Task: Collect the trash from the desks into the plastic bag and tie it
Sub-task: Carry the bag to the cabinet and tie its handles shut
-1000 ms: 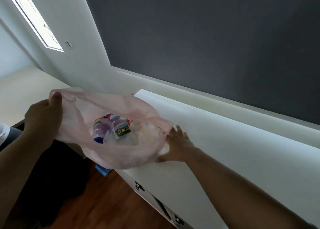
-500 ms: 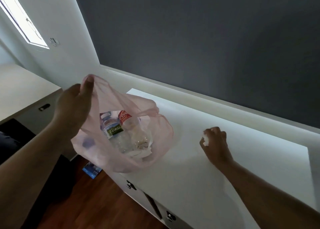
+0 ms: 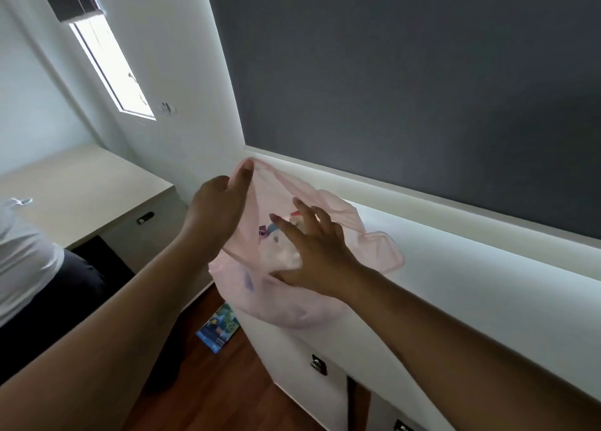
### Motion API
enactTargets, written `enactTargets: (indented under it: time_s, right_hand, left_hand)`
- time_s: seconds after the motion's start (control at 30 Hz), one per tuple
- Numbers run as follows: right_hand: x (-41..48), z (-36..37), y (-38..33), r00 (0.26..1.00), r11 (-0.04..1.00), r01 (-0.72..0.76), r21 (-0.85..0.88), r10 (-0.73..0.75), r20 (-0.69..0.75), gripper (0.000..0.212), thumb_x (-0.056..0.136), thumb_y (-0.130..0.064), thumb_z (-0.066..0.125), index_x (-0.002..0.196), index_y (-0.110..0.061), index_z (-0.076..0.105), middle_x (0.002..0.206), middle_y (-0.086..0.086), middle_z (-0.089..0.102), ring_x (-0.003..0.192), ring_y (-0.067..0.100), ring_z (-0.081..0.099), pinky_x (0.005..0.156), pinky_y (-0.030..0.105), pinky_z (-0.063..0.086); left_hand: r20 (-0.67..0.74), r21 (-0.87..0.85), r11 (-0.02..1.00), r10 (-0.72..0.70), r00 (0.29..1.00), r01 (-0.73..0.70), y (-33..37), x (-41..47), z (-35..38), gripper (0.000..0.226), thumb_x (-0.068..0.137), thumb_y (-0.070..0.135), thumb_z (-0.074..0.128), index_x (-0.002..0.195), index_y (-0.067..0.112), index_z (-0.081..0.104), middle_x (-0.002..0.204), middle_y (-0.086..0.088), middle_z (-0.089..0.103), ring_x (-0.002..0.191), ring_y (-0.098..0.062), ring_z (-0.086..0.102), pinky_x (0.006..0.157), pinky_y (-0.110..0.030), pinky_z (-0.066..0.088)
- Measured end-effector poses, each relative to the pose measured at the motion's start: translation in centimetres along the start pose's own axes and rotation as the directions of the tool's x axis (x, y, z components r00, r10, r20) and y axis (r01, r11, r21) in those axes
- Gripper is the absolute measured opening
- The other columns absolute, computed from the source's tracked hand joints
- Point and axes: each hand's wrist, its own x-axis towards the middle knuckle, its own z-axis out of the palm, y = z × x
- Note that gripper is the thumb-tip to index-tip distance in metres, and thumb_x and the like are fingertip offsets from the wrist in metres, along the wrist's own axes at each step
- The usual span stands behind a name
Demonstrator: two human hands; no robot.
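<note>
A thin pink plastic bag (image 3: 374,245) hangs off the left end of the white desk (image 3: 471,287), its mouth open toward me. My left hand (image 3: 216,212) pinches the bag's rim and holds it up. Over the bag's mouth my right hand (image 3: 312,255) is spread, fingers apart, with nothing in it. Just under its fingers lies a crumpled white tissue (image 3: 279,253) inside the bag. Bits of bottles and coloured wrappers (image 3: 265,230) show deeper in, mostly hidden by my right hand.
A beige desk (image 3: 84,189) stands at the left under a narrow window (image 3: 110,62). A person in a white shirt (image 3: 22,255) sits at the far left. A blue packet (image 3: 218,329) lies on the wooden floor. Drawer latches (image 3: 317,364) line the white desk's front.
My right hand came back from the white desk with a white tissue, reached the bag's mouth and spread open; the tissue now lies in the bag. My left hand kept the rim raised.
</note>
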Motion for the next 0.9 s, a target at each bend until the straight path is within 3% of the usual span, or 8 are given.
enactTargets:
  time_s: [0.1,0.2,0.27,0.37,0.43,0.6,0.7,0.9]
  right_hand:
    - [-0.1,0.0,0.4,0.971,0.999,-0.038,0.018,0.041,-0.236,0.08,0.071,-0.083,0.046,0.14,-0.043,0.036,0.16,-0.001,0.017,0.144,0.029,0.019,0.11,0.055,0.025]
    - [-0.8,-0.2,2.2,0.786,0.941,-0.336,-0.024,0.266,-0.558,0.074,0.077,-0.071,0.056,0.139,-0.035,0.039,0.153,0.007,0.034,0.135,0.031,0.035,0.104,0.052,0.034]
    - [-1.2,-0.4,3.9,0.763,0.8,-0.588,-0.121,0.498,-0.413,0.078,0.081,-0.06,0.062,0.146,-0.032,0.03,0.151,0.009,0.038,0.134,0.034,0.039,0.102,0.05,0.036]
    - [-1.6,-1.8,6.2,0.643,0.663,-0.745,0.069,0.742,-0.19,0.024,0.091,-0.02,0.053,0.113,-0.018,0.06,0.114,0.009,0.066,0.111,0.034,0.059,0.088,0.04,0.044]
    - [-1.6,-4.4,7.4,0.518,0.569,-0.705,0.423,0.821,-0.241,0.019,0.086,-0.004,0.046,0.096,-0.007,0.062,0.104,0.016,0.068,0.102,0.038,0.062,0.082,0.04,0.05]
    - [-0.2,-14.8,7.8,0.329,0.65,-0.601,0.465,0.731,-0.597,0.029,0.094,-0.007,0.036,0.11,-0.003,0.06,0.118,0.022,0.062,0.109,0.038,0.057,0.083,0.039,0.043]
    - [-0.6,-20.8,9.2,0.189,0.564,-0.505,0.653,0.811,-0.554,0.032,0.097,-0.007,0.037,0.122,-0.005,0.057,0.124,0.017,0.061,0.109,0.032,0.062,0.09,0.041,0.053]
    - [-7.2,-23.5,10.2,0.332,0.47,-0.485,0.738,0.879,-0.341,0.026,0.099,-0.009,0.038,0.107,-0.012,0.063,0.093,0.012,0.068,0.076,0.024,0.07,0.059,0.034,0.06]
  left_hand:
    - [-0.016,0.024,1.0,-0.006,1.0,0.006,-0.7,1.0,-1.4,0.078,0.09,0.075,0.03,0.095,0.005,0.065,0.093,-0.018,0.068,0.085,-0.035,0.065,0.078,-0.047,0.055]
    - [-0.012,-0.01,1.0,0.025,1.0,-0.025,-1.3,2.0,-2.4,0.072,0.092,0.068,0.038,0.101,0.002,0.066,0.099,-0.02,0.068,0.089,-0.036,0.064,0.087,-0.052,0.054]
    - [-0.016,-0.048,0.997,0.065,0.998,-0.065,-1.5,2.4,-2.7,0.062,0.093,0.06,0.043,0.094,0.003,0.066,0.093,-0.018,0.068,0.086,-0.035,0.063,0.084,-0.051,0.053]
    - [-0.016,-0.052,0.988,0.143,0.99,-0.144,-1.0,3.7,-3.5,0.04,0.095,0.044,0.051,0.084,0.008,0.067,0.083,-0.01,0.067,0.079,-0.032,0.06,0.074,-0.04,0.051]
    - [0.008,0.057,0.963,0.264,0.964,-0.264,0.4,6.0,-4.5,0.025,0.094,0.031,0.057,0.082,0.011,0.066,0.08,-0.008,0.063,0.074,-0.029,0.055,0.067,-0.032,0.043]
    - [0.082,0.411,0.75,0.536,0.84,-0.519,5.5,12.6,-8.8,0.023,0.086,0.05,0.068,0.085,0.028,0.062,0.089,-0.005,0.06,0.082,-0.027,0.055,0.076,-0.039,0.047]
    - [0.034,0.417,0.715,0.605,0.796,-0.561,6.9,15.1,-10.2,0.007,0.09,0.032,0.066,0.086,0.026,0.065,0.095,-0.012,0.066,0.093,-0.036,0.062,0.081,-0.041,0.048]
    - [-0.055,0.056,0.949,0.313,0.948,-0.31,7.4,13.0,-4.3,0.019,0.091,0.021,0.049,0.101,0.014,0.063,0.104,-0.019,0.067,0.094,-0.041,0.066,0.079,-0.042,0.057]
